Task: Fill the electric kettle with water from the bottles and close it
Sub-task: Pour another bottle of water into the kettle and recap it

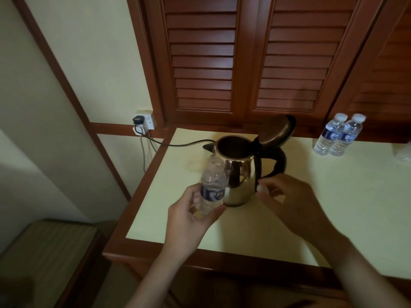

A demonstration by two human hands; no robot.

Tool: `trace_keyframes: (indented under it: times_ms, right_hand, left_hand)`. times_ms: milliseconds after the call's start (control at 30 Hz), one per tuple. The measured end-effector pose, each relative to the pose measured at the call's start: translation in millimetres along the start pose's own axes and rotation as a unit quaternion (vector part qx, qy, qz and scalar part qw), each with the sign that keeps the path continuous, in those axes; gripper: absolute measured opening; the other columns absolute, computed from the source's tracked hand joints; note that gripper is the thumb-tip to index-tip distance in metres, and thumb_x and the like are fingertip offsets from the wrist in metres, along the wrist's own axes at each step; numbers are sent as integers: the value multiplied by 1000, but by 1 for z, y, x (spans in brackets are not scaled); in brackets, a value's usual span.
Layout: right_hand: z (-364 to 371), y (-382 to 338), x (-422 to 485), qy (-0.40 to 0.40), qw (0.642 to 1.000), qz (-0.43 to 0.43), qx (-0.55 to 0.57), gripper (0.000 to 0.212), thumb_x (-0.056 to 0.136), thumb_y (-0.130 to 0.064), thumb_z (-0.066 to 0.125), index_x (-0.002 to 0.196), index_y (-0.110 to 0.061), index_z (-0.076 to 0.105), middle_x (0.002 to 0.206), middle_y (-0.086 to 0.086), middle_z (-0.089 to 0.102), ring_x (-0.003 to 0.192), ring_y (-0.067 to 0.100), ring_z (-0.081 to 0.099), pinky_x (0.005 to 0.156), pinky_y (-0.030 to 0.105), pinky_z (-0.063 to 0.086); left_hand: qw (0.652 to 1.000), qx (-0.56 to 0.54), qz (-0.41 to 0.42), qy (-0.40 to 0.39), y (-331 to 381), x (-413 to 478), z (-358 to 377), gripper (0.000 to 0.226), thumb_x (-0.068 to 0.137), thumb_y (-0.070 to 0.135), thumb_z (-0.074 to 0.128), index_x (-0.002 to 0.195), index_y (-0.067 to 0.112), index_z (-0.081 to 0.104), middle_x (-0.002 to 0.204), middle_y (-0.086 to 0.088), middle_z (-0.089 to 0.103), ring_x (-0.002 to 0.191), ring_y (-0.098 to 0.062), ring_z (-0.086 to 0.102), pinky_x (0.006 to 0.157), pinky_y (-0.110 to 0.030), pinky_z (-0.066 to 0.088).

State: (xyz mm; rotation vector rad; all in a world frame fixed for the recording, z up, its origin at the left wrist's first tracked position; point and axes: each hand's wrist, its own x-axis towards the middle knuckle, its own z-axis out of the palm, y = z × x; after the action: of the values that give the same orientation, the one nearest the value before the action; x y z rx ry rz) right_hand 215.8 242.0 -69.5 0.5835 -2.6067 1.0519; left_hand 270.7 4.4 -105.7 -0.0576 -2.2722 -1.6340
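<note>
Kettle (239, 174) stands near the left end of the cream tabletop (333, 207), its lid (277, 131) tipped up and back, its cord (178, 144) running to the wall socket (145, 122); our left hand (191, 215) curls thumb and fingers round the lower half of a bottle (213, 183), whose neck leans at the kettle's rim, touching or not we cannot tell; our right hand (295, 203) hovers beside the kettle, fingertips pinching a small white cap (262, 188); two more bottles (338, 135) stand well apart at the back right.
</note>
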Motion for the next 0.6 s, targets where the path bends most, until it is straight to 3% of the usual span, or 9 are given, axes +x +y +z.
trace_keyframes:
  times_ms: [67, 200, 367, 467, 600]
  right_hand:
    - [22, 23, -11, -25, 999, 13, -36, 3, 90, -20, 69, 90, -18, 72, 87, -10, 66, 81, 5, 61, 72, 14, 45]
    - [58, 59, -25, -79, 987, -14, -139, 30, 94, -39, 47, 96, -20, 70, 98, -7, 66, 94, 14, 59, 79, 18, 40]
    - [75, 65, -38, -17, 991, 56, -122, 42, 89, -44, 55, 113, -12, 69, 113, 5, 67, 109, 23, 59, 96, 19, 36]
    - [78, 66, -41, -29, 989, 83, -115, 50, 89, -46, 55, 125, -13, 65, 131, 6, 63, 128, 24, 53, 106, 27, 34]
    - [77, 71, -39, -56, 986, 105, -114, 46, 94, -46, 57, 133, -22, 60, 144, 1, 53, 137, 18, 43, 109, 29, 32]
  left_hand:
    - [1000, -4, -10, 5, -1, 0, -4, 47, 74, 19, 87, 116, 19, 65, 99, 16, 74, 93, -2, 69, 82, -10, 50]
    - [999, -7, -27, 28, -3, 0, -10, 48, 73, 18, 88, 115, 20, 65, 99, 14, 75, 96, -4, 69, 82, -8, 48]
    - [999, 13, -14, 47, -6, 2, -20, 57, 72, 16, 89, 122, 23, 63, 102, 16, 75, 98, -3, 69, 87, -11, 50]
    - [998, 24, 1, 61, -5, 10, -27, 55, 71, 18, 90, 120, 21, 65, 100, 13, 75, 95, -4, 70, 84, -13, 52]
    - [996, 41, 23, 76, 3, 25, -33, 54, 69, 22, 90, 117, 23, 66, 97, 20, 74, 94, 5, 68, 80, -6, 49]
